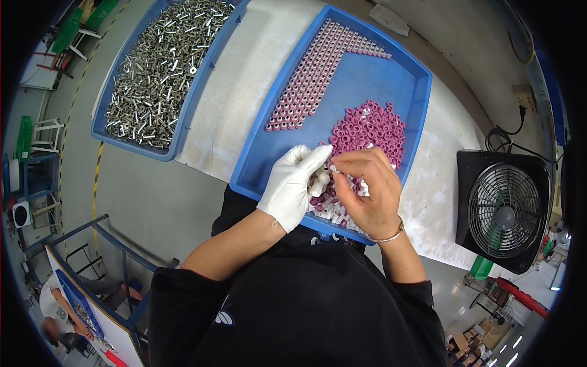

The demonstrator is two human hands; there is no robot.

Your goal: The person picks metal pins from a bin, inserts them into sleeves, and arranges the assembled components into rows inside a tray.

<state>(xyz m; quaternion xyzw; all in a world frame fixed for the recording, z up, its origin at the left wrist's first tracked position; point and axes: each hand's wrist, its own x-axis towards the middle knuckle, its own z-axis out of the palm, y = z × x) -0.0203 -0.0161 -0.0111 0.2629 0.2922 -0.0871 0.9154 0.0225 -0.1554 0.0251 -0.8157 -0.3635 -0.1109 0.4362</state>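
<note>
My left hand (289, 183), in a white glove, is closed over the near part of a blue tray (244, 160). A bit of metal shows between its curled fingers, mostly hidden. Close beside it my bare right hand (374, 189) pinches a small white plastic piece (334, 167) between thumb and forefinger. Beyond the hands lies a heap of pink rings (372, 127). Loose white plastic pieces (335, 211) lie partly under my right hand. Metal sleeves with pink rings (315, 70) stand upright in tight rows along the tray's far left side.
A second blue tray (199, 92), full of loose metal sleeves (165, 67), stands at the far left of the white table (235, 67). At the right is a black fan (504, 209) with a cable. Another person (64, 309) sits at a table at the lower left.
</note>
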